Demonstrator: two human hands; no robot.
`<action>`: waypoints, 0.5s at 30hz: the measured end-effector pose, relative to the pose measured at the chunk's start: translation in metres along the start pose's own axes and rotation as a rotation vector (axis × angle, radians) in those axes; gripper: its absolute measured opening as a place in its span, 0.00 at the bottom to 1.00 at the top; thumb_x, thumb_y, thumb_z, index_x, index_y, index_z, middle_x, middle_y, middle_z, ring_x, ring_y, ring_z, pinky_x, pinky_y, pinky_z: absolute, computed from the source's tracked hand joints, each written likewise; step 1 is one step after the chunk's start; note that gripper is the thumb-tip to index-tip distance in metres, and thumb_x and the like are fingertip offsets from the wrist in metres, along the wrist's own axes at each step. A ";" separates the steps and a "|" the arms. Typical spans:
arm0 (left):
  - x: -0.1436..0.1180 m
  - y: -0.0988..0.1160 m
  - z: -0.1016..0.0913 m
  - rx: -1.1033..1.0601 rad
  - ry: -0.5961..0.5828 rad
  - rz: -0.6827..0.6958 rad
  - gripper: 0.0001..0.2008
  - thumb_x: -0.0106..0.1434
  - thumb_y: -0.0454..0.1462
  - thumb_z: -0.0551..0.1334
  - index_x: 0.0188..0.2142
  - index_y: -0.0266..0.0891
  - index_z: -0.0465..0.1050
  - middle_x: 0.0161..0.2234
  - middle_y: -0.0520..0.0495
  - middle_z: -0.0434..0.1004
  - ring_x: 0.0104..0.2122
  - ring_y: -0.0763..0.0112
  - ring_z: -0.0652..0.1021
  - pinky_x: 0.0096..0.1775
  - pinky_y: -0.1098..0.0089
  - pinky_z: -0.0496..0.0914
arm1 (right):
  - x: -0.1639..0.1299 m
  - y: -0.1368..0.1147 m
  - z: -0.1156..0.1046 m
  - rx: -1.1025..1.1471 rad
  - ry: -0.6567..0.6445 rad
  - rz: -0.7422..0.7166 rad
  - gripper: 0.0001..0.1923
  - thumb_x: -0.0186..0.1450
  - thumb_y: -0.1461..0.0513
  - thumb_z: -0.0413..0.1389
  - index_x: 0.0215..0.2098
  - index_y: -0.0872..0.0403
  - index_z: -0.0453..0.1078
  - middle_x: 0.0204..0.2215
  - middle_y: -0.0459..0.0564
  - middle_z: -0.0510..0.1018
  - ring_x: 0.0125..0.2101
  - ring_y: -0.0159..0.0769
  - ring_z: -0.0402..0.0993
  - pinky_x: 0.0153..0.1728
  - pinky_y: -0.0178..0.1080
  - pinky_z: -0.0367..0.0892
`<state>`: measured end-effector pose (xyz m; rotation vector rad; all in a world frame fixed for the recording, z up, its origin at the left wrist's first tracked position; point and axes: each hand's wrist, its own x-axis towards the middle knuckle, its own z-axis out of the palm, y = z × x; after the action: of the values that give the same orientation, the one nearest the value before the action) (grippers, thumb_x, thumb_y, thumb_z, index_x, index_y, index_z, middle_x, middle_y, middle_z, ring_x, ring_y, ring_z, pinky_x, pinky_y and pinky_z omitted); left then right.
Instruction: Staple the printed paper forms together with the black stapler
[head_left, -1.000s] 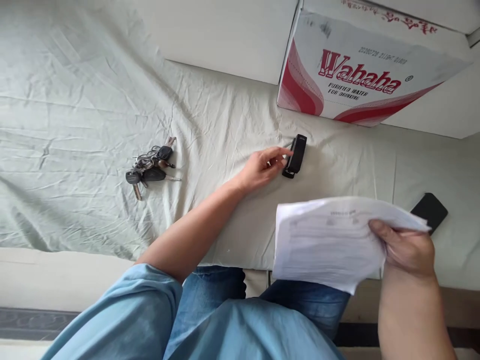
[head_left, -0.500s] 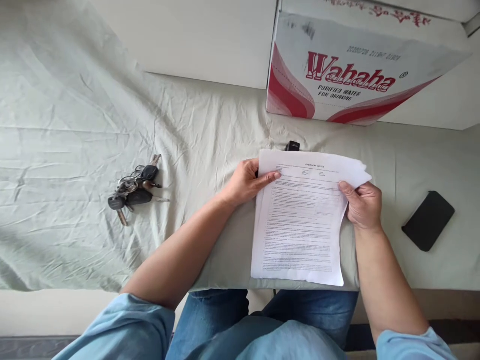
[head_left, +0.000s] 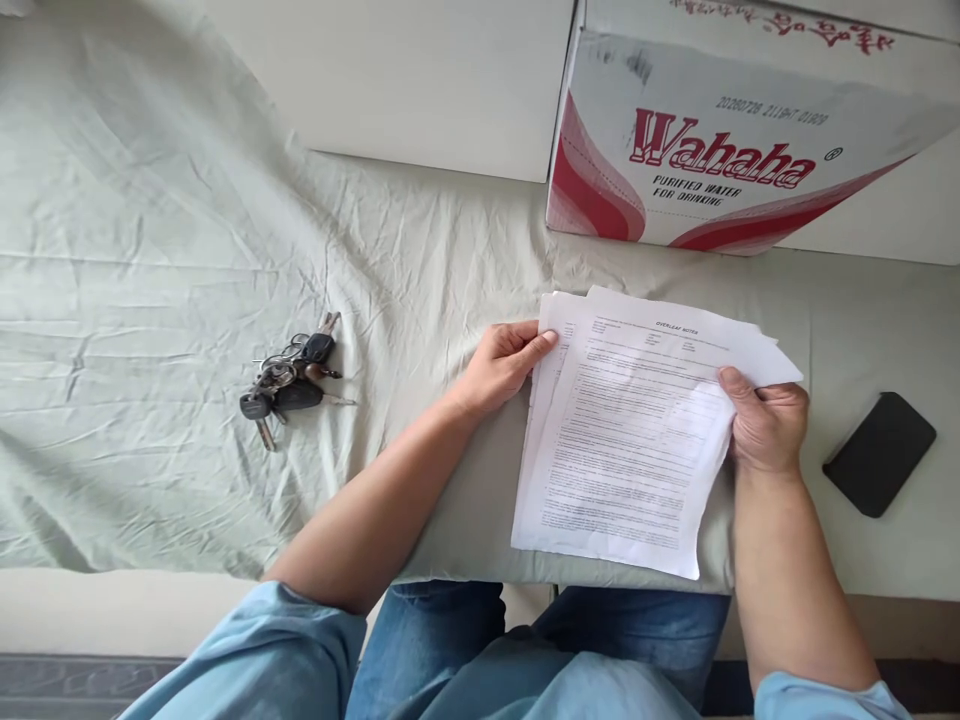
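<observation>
Papers held between both hands, over the bed edge.
Left hand (head_left: 501, 366) pinches the papers (head_left: 630, 440) at their top-left corner, right hand (head_left: 765, 425) grips the right edge; long axis runs toward the person.

The stack of printed sheets (head_left: 637, 430) lies on the bed sheet (head_left: 150, 250); bunch of keys (head_left: 289, 385) to its left; phone (head_left: 879, 453) to its right; Wahaha carton (head_left: 720, 150) behind.
</observation>
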<state>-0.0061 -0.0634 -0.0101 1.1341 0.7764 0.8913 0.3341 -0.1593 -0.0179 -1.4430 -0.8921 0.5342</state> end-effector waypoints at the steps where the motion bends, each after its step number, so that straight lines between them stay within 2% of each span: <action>1: 0.000 0.002 0.001 0.039 0.007 0.005 0.33 0.66 0.66 0.78 0.32 0.38 0.83 0.26 0.50 0.76 0.25 0.75 0.70 0.28 0.70 0.62 | 0.000 0.000 0.000 -0.001 0.010 0.000 0.25 0.53 0.45 0.87 0.37 0.50 0.88 0.34 0.48 0.91 0.42 0.49 0.91 0.49 0.53 0.89; 5: 0.001 0.006 0.005 0.122 0.097 0.060 0.33 0.61 0.66 0.81 0.33 0.38 0.85 0.29 0.49 0.80 0.28 0.72 0.75 0.30 0.70 0.66 | 0.000 -0.001 0.004 0.002 0.044 0.032 0.26 0.54 0.45 0.86 0.39 0.52 0.89 0.38 0.49 0.93 0.41 0.43 0.89 0.51 0.49 0.86; 8: 0.001 0.005 0.006 0.120 0.140 0.062 0.35 0.61 0.68 0.81 0.28 0.38 0.80 0.26 0.50 0.78 0.27 0.73 0.73 0.28 0.69 0.63 | 0.000 -0.004 0.006 0.009 0.061 0.040 0.25 0.54 0.47 0.85 0.39 0.53 0.89 0.39 0.51 0.93 0.39 0.40 0.87 0.50 0.45 0.84; 10: 0.000 0.004 0.006 0.097 0.114 0.043 0.38 0.64 0.71 0.76 0.27 0.39 0.77 0.25 0.50 0.76 0.25 0.73 0.73 0.27 0.69 0.63 | 0.000 -0.007 0.006 0.016 0.056 0.043 0.25 0.53 0.47 0.86 0.39 0.54 0.89 0.38 0.51 0.93 0.40 0.40 0.87 0.50 0.45 0.84; 12: 0.000 0.003 0.006 0.070 0.064 0.013 0.39 0.67 0.73 0.72 0.30 0.39 0.79 0.26 0.49 0.78 0.25 0.72 0.75 0.28 0.69 0.65 | 0.000 -0.009 0.006 0.020 0.042 0.065 0.25 0.53 0.47 0.85 0.40 0.54 0.89 0.38 0.51 0.93 0.40 0.41 0.88 0.51 0.47 0.84; 15: -0.001 0.003 0.007 0.041 0.025 -0.020 0.38 0.67 0.73 0.72 0.33 0.39 0.81 0.28 0.48 0.80 0.26 0.71 0.77 0.30 0.68 0.68 | -0.001 -0.014 0.008 0.043 0.019 0.113 0.24 0.53 0.48 0.85 0.39 0.54 0.88 0.38 0.52 0.93 0.39 0.44 0.90 0.50 0.49 0.86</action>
<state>-0.0013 -0.0664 -0.0052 1.1511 0.8282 0.8771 0.3246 -0.1570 -0.0053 -1.4626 -0.7831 0.6200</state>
